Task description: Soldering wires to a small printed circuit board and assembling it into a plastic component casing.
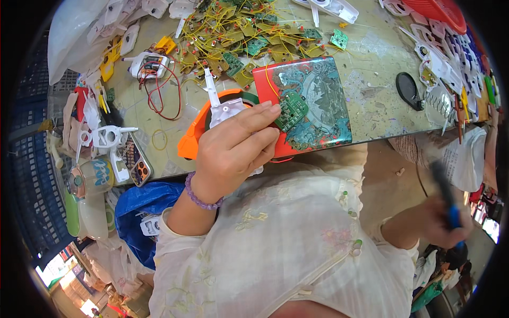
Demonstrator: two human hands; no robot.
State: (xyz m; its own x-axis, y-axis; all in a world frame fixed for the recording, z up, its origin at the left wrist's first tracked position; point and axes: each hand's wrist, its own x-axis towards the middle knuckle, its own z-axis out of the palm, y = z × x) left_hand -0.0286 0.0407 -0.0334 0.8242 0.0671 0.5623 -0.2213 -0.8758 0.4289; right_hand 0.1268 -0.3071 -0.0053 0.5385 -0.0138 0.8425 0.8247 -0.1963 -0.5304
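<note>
My left hand (233, 140), with a purple bead bracelet at the wrist, grips a small green circuit board (292, 111) by its left edge. A yellow wire runs up from the board. The board is over a red box or book (318, 100) with a teal picture, at the table's front edge. Beside and partly under the hand are a white plastic housing part (225, 109) and an orange ring-shaped thing (190, 139). Off the table at the right, my right hand (448, 220) is closed around a black-and-blue stick-shaped tool (444, 185), blurred by motion.
A heap of circuit boards with yellow wires (249, 34) covers the table's far middle. A white device with batteries and red wires (151, 66) lies left of it. White plastic shells (442, 63) pile up at right, near a black oval part (408, 89). A phone (139, 167) lies at front left.
</note>
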